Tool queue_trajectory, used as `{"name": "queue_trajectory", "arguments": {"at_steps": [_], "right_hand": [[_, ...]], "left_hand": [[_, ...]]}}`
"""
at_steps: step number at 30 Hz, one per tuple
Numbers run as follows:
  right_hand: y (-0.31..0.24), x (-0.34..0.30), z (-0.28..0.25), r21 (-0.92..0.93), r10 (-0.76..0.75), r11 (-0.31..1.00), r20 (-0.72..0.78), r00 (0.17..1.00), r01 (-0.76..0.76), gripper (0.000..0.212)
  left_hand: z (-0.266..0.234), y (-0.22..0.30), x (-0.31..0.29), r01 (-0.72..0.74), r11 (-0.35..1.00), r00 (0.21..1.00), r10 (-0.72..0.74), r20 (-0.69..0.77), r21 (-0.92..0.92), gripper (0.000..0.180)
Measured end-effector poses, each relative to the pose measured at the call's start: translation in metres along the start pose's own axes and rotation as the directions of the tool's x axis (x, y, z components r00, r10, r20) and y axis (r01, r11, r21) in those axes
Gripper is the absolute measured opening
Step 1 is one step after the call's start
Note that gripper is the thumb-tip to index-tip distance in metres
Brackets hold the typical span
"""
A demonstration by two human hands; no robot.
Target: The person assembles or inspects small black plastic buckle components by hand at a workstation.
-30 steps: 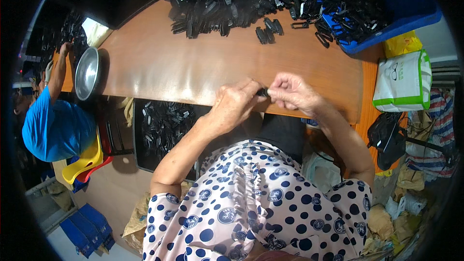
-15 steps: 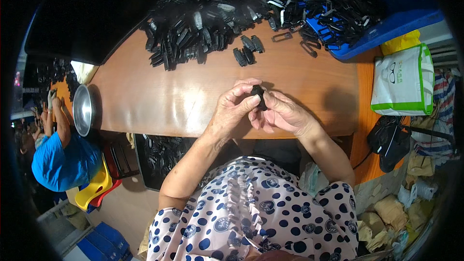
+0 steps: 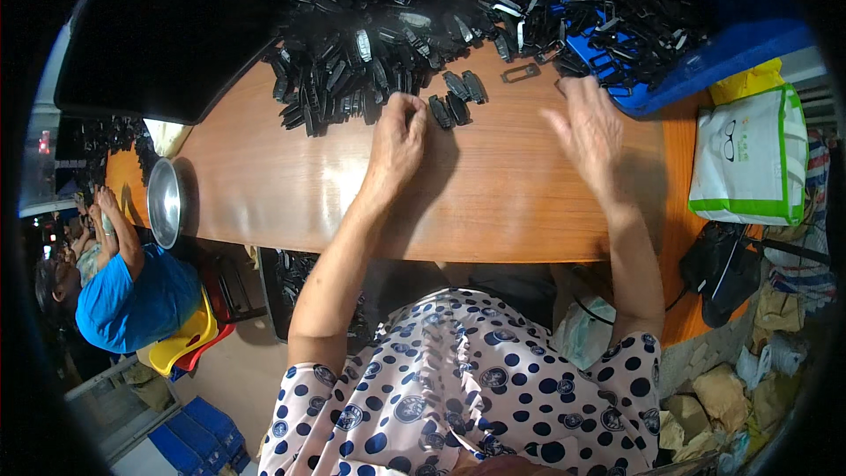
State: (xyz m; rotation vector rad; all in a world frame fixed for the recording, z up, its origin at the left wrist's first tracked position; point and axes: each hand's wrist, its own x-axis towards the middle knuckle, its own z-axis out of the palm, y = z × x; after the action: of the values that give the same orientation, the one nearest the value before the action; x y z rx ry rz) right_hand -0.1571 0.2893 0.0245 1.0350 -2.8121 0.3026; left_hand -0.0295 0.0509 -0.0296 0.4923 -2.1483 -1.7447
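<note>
My left hand (image 3: 401, 137) is closed at the near edge of a heap of black ribbed clip pieces (image 3: 339, 70). Its fingertips point away from me, and whatever they pinch is hidden. Just right of it lie several of the same ribbed pieces (image 3: 456, 97) in a small group. My right hand (image 3: 592, 128) is stretched out at the front of the blue bin (image 3: 714, 66), thumb apart from the fingers. Those fingertips reach the loose black slotted frames (image 3: 573, 62); whether they touch one I cannot tell.
A single flat frame (image 3: 521, 73) lies on the wooden table (image 3: 493, 194). A metal bowl (image 3: 165, 203) stands at its left end, a white-and-green bag (image 3: 745, 154) at the right. Another person in a blue shirt (image 3: 137, 300) sits on the left.
Both hands have parted from the middle, where they held a small black piece together. My left hand moved forward to the heap, my right forward and right towards the frames.
</note>
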Motion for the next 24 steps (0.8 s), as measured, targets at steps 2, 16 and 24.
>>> {"name": "queue_trajectory", "arguments": {"at_steps": [2, 16, 24], "right_hand": [[0.022, 0.005, 0.009, -0.049, 0.030, 0.998, 0.028, 0.999, -0.029, 0.036], [-0.040, -0.042, 0.017, 0.690, -0.264, -0.582, 0.340, 0.903, -0.430, 0.030], [-0.105, -0.062, -0.028, 0.827, -0.341, -0.326, 0.349, 0.873, -0.458, 0.023]], "left_hand": [[0.000, 0.015, 0.014, 0.000, 0.887, 0.998, -0.030, 0.058, 0.462, 0.029], [-0.004, 0.030, -0.054, -0.034, 0.999, 0.994, 0.029, 0.105, 0.040, 0.015], [-0.025, 0.038, -0.112, -0.085, 0.984, 0.988, 0.104, 0.110, -0.158, 0.025]]}}
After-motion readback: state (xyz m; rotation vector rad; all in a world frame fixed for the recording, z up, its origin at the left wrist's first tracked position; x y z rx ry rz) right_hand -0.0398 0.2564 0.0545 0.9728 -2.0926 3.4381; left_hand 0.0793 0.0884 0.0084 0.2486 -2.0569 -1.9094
